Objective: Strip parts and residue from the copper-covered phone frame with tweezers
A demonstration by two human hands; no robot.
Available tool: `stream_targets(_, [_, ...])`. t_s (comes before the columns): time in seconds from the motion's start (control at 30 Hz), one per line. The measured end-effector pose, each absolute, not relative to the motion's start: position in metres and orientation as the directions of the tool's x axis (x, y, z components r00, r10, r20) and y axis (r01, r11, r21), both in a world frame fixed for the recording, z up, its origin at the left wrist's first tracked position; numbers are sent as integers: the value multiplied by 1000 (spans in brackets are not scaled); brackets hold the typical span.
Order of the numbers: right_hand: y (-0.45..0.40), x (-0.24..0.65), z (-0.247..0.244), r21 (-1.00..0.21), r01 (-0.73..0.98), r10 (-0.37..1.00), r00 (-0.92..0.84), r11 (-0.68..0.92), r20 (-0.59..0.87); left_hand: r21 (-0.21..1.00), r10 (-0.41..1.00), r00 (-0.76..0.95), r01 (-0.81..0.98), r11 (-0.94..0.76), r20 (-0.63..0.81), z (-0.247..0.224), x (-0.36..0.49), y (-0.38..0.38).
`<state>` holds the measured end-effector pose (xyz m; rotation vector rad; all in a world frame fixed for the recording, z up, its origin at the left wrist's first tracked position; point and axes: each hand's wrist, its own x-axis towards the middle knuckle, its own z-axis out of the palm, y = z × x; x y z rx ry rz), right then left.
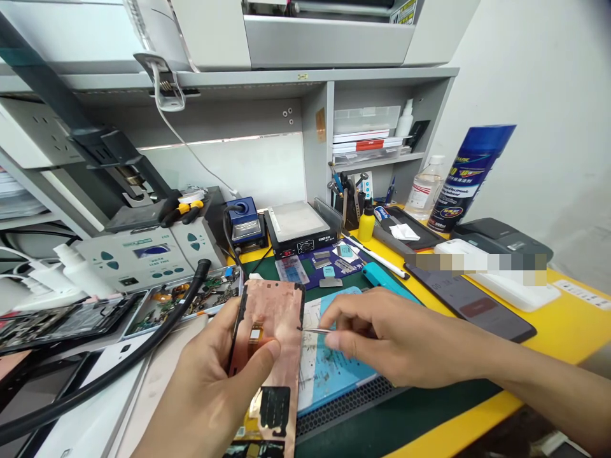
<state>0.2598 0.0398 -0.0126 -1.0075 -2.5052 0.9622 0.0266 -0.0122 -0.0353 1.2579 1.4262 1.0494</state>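
Note:
My left hand (205,388) grips a phone screen panel (282,305) by its sides, thumb pressed on the copper-coloured back near a small flex cable (255,332). Black residue runs along the panel's upper edges. From the right, my right hand (382,334) pinches slim metal tweezers (316,331); their tip meets the panel's right edge, though whether it touches is too small to tell. Only the front of the tweezers shows, the rest being hidden by my fingers. Under both hands lies a blue and white pad (334,375) scattered with dark scraps.
A black hose (157,337) arcs across the left side, by a tray of small parts (167,302). Behind stand a hot plate (300,226) and a yellow bottle (366,224). Rightward lie a turquoise tool (391,283), a phone (468,302) and a blue spray can (465,181).

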Motion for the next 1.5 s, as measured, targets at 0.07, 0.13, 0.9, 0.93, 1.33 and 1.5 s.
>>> stream_targets(0.07, [39, 261, -14, -709, 528, 740, -673, 468, -13, 979, 992, -24, 162, 125, -122, -35, 26, -12])
stream_targets(0.13, [37, 261, -15, -717, 538, 765, -645, 443, -12, 984, 992, -7, 127, 125, -125, -35, 26, -12])
stream_targets(0.9, [35, 262, -14, -450, 503, 624, -763, 738, 170, 983, 981, 74, -37, 182, -179, -24, 29, -17])
stream_targets(0.93, [35, 262, -14, -457, 508, 630, -759, 730, 164, 981, 980, 69, -45, 190, -186, -23, 30, -17])
stream_targets(1.33, [33, 263, -17, -524, 481, 656, -723, 703, 217, 993, 993, -8, 8, 118, -118, -29, 29, -16])
stream_targets(1.5, [36, 261, -19, -481, 501, 648, -733, 719, 205, 993, 993, -27, 4, 115, -115, -27, 31, -18])
